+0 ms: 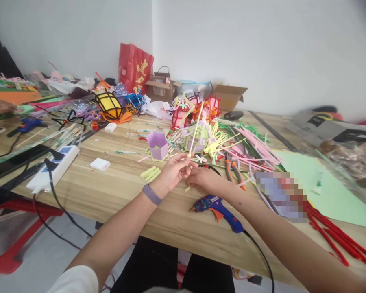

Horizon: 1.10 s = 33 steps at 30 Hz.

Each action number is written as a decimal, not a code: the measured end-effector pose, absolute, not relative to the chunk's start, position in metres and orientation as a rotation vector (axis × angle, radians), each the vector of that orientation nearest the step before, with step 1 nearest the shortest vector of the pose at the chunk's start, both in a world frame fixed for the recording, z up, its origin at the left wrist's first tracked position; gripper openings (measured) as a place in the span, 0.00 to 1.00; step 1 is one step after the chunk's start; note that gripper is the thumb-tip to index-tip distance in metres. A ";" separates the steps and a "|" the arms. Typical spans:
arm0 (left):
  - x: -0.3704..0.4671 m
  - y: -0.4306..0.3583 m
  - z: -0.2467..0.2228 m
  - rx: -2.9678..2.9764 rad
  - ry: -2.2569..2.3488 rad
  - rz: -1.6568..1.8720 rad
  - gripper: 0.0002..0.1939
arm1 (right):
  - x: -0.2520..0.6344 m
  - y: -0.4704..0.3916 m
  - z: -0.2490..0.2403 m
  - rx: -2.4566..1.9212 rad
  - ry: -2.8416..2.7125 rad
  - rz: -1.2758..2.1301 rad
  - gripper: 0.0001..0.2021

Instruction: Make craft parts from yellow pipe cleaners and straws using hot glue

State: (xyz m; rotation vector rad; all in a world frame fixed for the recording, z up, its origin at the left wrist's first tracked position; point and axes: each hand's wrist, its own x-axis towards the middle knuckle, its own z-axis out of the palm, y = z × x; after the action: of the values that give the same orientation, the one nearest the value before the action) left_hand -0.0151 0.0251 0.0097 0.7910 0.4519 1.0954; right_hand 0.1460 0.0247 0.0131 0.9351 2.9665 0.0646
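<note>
My left hand (176, 173) is closed on a thin pale yellow stick (198, 129), which rises tilted above the fingers. Close against it, my right hand (203, 178) has its fingers bent at the stick's lower part; what they pinch is too small to make out. A blue glue gun (218, 207) lies on the table just below my right hand. Left of the hands are light yellow twisted pieces (151, 174) and a purple open box (157, 146). Behind the hands stands a yellow-green and purple lantern shape (197, 140) among pipe cleaners.
Orange-handled pliers (234, 171) and red pipe cleaners (338, 234) lie to the right. A white power strip (56, 167) with cables, a white block (100, 164) and a yellow lantern (109, 105) are at the left. Another person's hand (0, 110) shows at the far left.
</note>
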 end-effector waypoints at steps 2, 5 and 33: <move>-0.015 0.024 0.009 0.813 0.474 1.095 0.14 | 0.153 0.015 0.022 1.085 2.952 0.109 0.12; -0.016 0.024 0.009 0.837 0.501 1.090 0.12 | 0.170 -0.020 0.038 1.628 2.751 0.118 0.14; -0.015 0.024 0.012 0.815 0.582 1.110 0.07 | 0.181 -0.046 0.026 1.954 2.251 -2.852 0.18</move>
State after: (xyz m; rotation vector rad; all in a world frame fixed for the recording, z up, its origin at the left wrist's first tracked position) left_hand -0.0153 0.0239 0.0123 0.8155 0.5823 1.1099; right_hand 0.1807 -0.0456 0.0260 1.9544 2.2505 -2.8524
